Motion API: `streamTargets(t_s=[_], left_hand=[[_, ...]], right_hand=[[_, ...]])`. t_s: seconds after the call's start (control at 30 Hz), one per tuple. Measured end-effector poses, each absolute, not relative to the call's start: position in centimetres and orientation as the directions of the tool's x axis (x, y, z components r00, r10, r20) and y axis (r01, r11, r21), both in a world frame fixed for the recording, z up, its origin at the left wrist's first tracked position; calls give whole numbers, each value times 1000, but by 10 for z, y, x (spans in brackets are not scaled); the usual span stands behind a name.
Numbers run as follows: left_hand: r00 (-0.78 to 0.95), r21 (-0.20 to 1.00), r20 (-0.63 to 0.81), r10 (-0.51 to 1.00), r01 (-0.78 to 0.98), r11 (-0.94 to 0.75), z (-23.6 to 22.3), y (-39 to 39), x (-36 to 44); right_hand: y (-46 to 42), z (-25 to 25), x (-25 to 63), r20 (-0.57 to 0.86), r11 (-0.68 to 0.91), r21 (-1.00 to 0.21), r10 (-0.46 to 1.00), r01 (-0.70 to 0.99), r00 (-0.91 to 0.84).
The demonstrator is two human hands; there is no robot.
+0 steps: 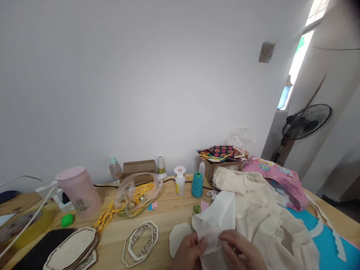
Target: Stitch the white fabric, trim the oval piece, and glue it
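My left hand [189,250] pinches the lower left edge of a thin white sheet [215,217] between thumb and fingers. Whether it is paper or cloth I cannot tell. My right hand [243,250] is on the sheet's right side, fingers curled at its surface and slightly blurred. The sheet is creased, its upper part folded over. Partly behind my left hand lies a pale flat shaped panel [178,236]. Crumpled cream cloth [267,213] spreads just right of the sheet. Left of my hands are two cut-out lattice frames [142,242], overlapping on the table.
On the wooden table [112,236] stand a teal thread cone [197,185], a glue bottle [180,183] and a pink tumbler [80,193]. A plastic bag [137,193] holds yellow cords. Stacked panels [71,249] lie left. A cardboard box [222,170] and a pink bag [281,176] stand behind the cloth.
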State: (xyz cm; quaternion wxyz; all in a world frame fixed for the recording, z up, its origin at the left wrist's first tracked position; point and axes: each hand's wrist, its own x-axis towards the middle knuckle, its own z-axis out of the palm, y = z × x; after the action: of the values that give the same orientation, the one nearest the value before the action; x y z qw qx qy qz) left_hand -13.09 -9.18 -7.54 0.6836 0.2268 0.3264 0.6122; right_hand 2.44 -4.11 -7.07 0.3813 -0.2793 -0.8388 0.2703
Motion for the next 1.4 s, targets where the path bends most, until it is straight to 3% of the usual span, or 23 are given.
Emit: streamTargets(t_s=[0.1, 0.23, 0.4, 0.53, 0.73, 0.83, 0.93, 1.0, 1.23, 1.4], left_hand=[[-64, 709, -210, 975, -697, 107, -58, -91, -139], [-159, 719, -191, 969, -694, 28, -46, -88, -152], [-287, 661, -198, 937, -746, -89, -58, -83, -157], [-240, 645, -202, 950, -762, -55, -69, -79, -152], [-98, 636, -199, 975, -770, 52, -67, -71, -142], [-25, 773, -112, 993, -631, 71, -64, -69, -142], [-41, 960, -64, 997, -274, 50, -67, -66, -143], [-109, 991, -78, 991, -113, 65, -72, -63, -142], [-312, 990, -126, 942, -98, 99, -76, -65, -139], [-441, 995, -64, 895, -92, 26, -82, -66, -141]], right_hand=[[-22, -60, 17, 483, 655, -688, 735, 314, -476], [-7, -64, 3, 469, 673, -662, 715, 329, -518], [-1, -86, 0, 518, 771, -507, 630, 386, -579], [1, -94, 4, 634, 838, -370, 543, 401, -550], [3, -87, 5, 623, 840, -353, 539, 411, -567], [3, -85, 6, 622, 844, -361, 535, 397, -572], [2, -86, 7, 619, 845, -380, 534, 376, -575], [2, -87, 7, 617, 835, -413, 550, 362, -563], [0, -85, 8, 589, 731, -586, 681, 351, -435], [-3, -81, 11, 640, 778, -544, 627, 314, -445]])
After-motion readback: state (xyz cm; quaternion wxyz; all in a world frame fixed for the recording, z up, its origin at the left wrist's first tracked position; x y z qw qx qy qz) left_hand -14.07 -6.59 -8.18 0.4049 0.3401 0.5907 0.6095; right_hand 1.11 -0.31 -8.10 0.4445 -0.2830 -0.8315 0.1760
